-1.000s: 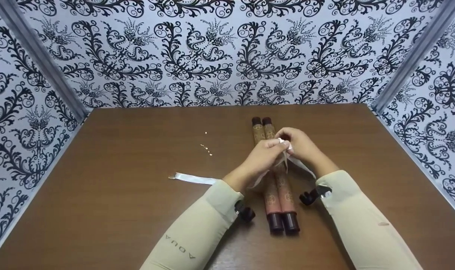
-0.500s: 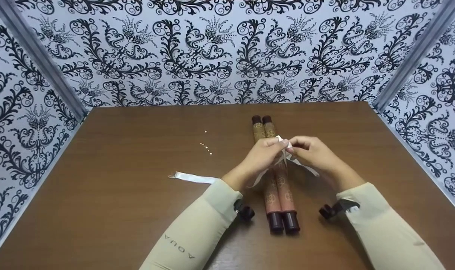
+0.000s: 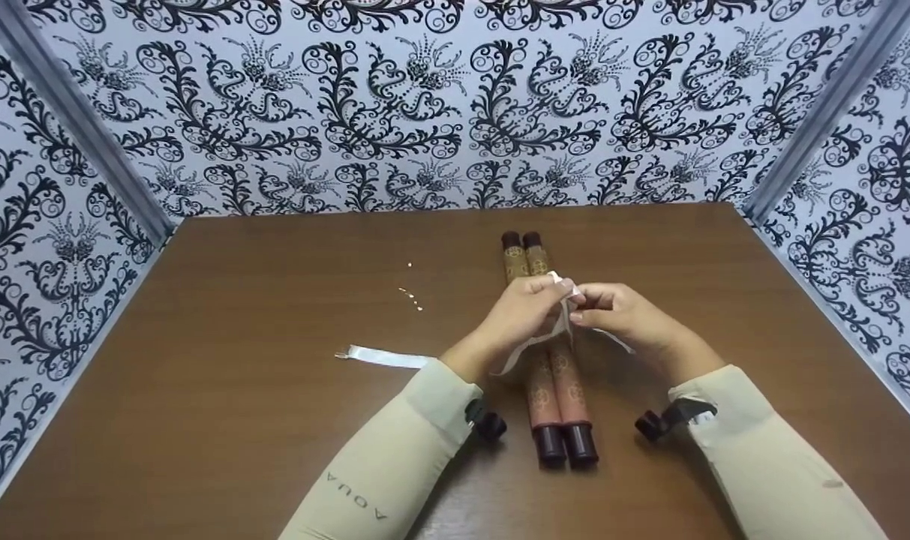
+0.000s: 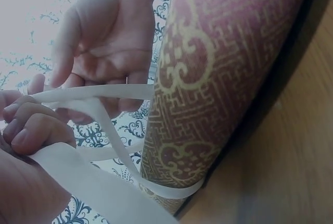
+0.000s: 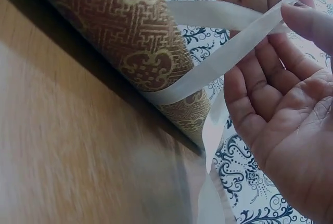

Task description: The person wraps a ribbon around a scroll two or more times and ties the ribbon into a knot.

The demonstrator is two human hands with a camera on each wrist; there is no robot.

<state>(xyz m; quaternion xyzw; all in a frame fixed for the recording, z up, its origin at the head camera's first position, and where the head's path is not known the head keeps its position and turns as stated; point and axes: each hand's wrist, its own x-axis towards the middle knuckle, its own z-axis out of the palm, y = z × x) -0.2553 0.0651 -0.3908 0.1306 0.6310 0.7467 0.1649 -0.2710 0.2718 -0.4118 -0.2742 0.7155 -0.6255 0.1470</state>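
Two scroll rods [image 3: 548, 386] with patterned brown and pink cloth and dark end caps lie side by side on the table. A white ribbon [image 5: 223, 65] loops round patterned cloth, and its strands rise to both hands. My left hand [image 3: 524, 311] pinches the ribbon above the rods, fingers curled in the left wrist view. Close beside it, my right hand [image 3: 626, 315] has its fingers curled at the ribbon, with the thumb on a strand in the right wrist view. Loose ribbon ends hang on either side. The hands partly hide where the strands cross.
A pale strip [image 3: 387, 357] with a small metal-looking end lies left of the left forearm. Several tiny pale bits [image 3: 410, 297] are scattered on the wooden table [image 3: 237, 315]. Patterned walls [image 3: 394, 105] stand at the back and sides.
My right hand first drew back toward me and to the right, then its thumb and forefinger spread slightly. My left hand keeps its pinch on the ribbon, nearly still.
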